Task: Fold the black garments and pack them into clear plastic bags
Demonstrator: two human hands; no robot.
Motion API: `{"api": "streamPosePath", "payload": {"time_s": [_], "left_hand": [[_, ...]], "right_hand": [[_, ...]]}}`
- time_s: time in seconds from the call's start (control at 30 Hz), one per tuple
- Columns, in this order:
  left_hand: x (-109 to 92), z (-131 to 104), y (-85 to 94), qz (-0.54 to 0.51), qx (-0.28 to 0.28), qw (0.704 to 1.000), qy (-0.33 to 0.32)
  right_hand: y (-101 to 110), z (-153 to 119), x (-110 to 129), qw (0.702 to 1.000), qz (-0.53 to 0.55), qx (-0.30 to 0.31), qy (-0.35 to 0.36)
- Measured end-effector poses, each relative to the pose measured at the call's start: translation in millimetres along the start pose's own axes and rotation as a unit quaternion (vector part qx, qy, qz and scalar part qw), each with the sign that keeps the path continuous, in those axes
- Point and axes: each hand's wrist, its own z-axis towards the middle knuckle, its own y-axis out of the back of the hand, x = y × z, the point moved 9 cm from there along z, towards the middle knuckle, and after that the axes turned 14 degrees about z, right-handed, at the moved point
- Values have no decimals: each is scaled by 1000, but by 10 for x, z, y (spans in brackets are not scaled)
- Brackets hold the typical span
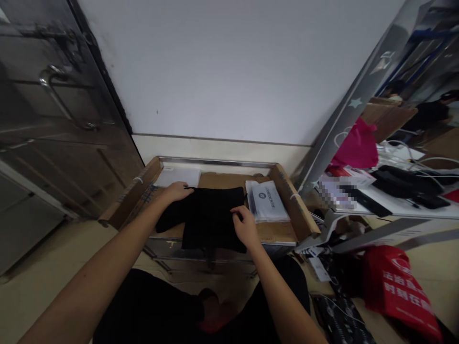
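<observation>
Forearms (102, 267) extended, left hand (176, 191) and right hand (245, 224) grip black cloth (213, 210), apparently holding it flat at the front edge of the desk (161, 246).

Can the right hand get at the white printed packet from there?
Probably yes: the right hand is at the black cloth, close beside the white packet, whose printed face lies uncovered. It would likely just need to leave the cloth and shift right.
</observation>
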Motion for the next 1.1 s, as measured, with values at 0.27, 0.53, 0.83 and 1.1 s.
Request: {"api": "streamPosePath", "payload": {"time_s": [0.27,0.53,0.83,1.1], "left_hand": [[-229,-161,211,-50,-49,994,-84],[-160,-146,130,-58,-39,996,-55],[-318,-499,265,71,-174,982,-36],[-624,-978,-195,50,-149,971,-180]], "right_hand": [[-40,-19,11,999,-52,-7,12],[-61,-107,56,994,-100,40,36],[-17,-202,103,992,-76,90,50],[-28,-318,144,977,-116,172,56]]}}
